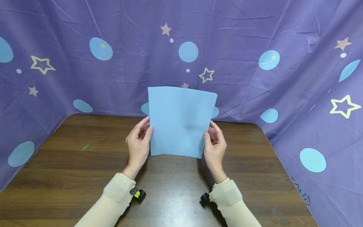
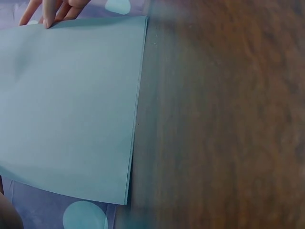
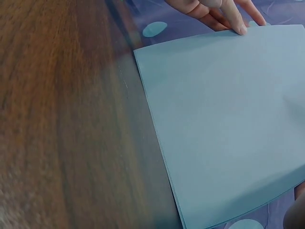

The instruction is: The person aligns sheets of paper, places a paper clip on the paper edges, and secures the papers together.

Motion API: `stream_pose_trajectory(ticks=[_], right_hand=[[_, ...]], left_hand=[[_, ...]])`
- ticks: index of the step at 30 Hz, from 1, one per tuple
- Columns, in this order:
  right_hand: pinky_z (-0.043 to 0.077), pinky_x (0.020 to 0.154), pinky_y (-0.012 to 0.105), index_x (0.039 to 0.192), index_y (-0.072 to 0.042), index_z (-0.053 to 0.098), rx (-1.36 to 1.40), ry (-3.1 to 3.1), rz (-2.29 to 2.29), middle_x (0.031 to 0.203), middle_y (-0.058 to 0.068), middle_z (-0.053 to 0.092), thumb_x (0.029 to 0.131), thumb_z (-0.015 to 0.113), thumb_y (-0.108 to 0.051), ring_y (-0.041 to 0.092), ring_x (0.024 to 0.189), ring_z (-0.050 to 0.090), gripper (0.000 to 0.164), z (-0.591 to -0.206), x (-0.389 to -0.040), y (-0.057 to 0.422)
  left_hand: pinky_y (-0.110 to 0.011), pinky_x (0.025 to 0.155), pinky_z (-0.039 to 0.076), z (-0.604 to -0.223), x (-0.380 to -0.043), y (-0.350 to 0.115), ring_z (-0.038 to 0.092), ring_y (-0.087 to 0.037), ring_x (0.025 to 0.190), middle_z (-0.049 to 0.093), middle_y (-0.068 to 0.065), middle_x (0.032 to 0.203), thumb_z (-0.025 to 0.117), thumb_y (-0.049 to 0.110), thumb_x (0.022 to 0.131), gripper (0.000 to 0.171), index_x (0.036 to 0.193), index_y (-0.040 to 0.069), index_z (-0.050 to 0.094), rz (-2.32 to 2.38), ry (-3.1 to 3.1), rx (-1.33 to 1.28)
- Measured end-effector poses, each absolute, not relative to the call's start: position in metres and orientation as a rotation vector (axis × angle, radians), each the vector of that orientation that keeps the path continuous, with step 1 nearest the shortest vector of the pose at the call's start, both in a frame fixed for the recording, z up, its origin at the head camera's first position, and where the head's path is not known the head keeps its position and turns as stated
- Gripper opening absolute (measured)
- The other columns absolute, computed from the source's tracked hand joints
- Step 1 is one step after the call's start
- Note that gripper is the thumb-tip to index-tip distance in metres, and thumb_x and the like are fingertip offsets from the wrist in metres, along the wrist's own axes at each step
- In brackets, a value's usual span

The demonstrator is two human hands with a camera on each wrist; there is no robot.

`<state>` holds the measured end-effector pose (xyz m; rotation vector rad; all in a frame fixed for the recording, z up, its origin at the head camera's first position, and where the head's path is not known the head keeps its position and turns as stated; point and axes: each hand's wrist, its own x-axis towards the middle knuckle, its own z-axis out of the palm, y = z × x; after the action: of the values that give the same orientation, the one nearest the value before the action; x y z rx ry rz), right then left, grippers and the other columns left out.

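Light blue sheets of paper [image 1: 178, 123] stand nearly upright over the table, slightly bowed, with edges that show more than one layer. My left hand [image 1: 137, 143] pinches the left side edge, thumb in front and fingers behind. On the opposite edge, my right hand [image 1: 215, 148] grips the same way. From the left wrist, the doubled lower edge of the paper [image 2: 71, 109] shows close over the wood, with the right hand [image 2: 57, 10] at its far side. In the right wrist view, the left hand's fingers [image 3: 233, 19] press the far edge; most of the right hand is hidden.
A small green paper clip [image 1: 85, 147] lies on the left of the brown wooden table [image 1: 175, 189]. Behind the table and along both its sides hangs a purple curtain [image 1: 136, 63] with stars and blue spots. Sleeved forearms with wrist cameras reach over the table's near part.
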<state>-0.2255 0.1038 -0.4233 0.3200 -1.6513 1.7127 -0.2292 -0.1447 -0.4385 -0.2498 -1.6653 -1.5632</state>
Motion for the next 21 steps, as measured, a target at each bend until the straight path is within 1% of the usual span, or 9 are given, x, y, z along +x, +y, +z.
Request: stream_pose_trajectory(ticks=[3,8,12,16,19,21], right_hand=[[0.051,0.071,0.014,0.138,0.002,0.065,0.329,-1.650,1.716,0.106,0.030,0.069,0.096,0.065,0.015,0.017,0.090,0.068,0.044,-0.423,-0.226,0.103],[0.052,0.072,0.014,0.137,0.005,0.065,0.347,-1.645,1.703,0.108,0.031,0.070,0.095,0.064,0.018,0.022,0.091,0.070,0.044,-0.433,-0.234,0.106],[0.051,0.067,0.014,0.138,0.002,0.065,0.346,-1.650,1.699,0.106,0.029,0.071,0.095,0.066,0.017,0.020,0.089,0.069,0.045,-0.443,-0.243,0.111],[0.051,0.066,0.016,0.138,-0.004,0.067,0.358,-1.642,1.700,0.104,0.025,0.072,0.097,0.068,0.011,0.017,0.087,0.069,0.044,-0.443,-0.243,0.113],[0.053,0.069,0.017,0.137,-0.004,0.067,0.364,-1.631,1.706,0.103,0.024,0.071,0.096,0.068,0.011,0.017,0.087,0.069,0.043,-0.442,-0.242,0.113],[0.054,0.071,0.017,0.136,-0.001,0.066,0.367,-1.621,1.725,0.103,0.025,0.071,0.095,0.067,0.014,0.017,0.088,0.069,0.044,-0.443,-0.241,0.112]], left_hand=[[-0.016,0.083,0.056,-0.439,-0.228,-0.145,0.069,-0.006,0.096,0.077,-0.016,0.109,0.076,-0.001,0.097,0.040,0.134,0.013,0.075,-1.539,-1.673,-0.246],[-0.015,0.082,0.055,-0.437,-0.228,-0.144,0.069,-0.006,0.095,0.077,-0.017,0.107,0.076,-0.002,0.096,0.037,0.130,0.010,0.077,-1.528,-1.649,-0.243],[-0.015,0.079,0.054,-0.437,-0.229,-0.144,0.069,-0.006,0.093,0.077,-0.018,0.103,0.077,-0.003,0.095,0.034,0.127,0.008,0.078,-1.506,-1.632,-0.248],[-0.015,0.078,0.054,-0.435,-0.230,-0.144,0.068,-0.006,0.092,0.076,-0.018,0.102,0.078,-0.005,0.094,0.033,0.125,0.005,0.078,-1.484,-1.616,-0.260],[-0.015,0.077,0.054,-0.435,-0.229,-0.145,0.069,-0.006,0.091,0.076,-0.018,0.102,0.077,-0.004,0.094,0.033,0.126,0.006,0.078,-1.497,-1.615,-0.258],[-0.015,0.077,0.054,-0.437,-0.228,-0.145,0.068,-0.006,0.092,0.076,-0.016,0.102,0.077,-0.004,0.095,0.034,0.127,0.007,0.077,-1.517,-1.629,-0.257]])
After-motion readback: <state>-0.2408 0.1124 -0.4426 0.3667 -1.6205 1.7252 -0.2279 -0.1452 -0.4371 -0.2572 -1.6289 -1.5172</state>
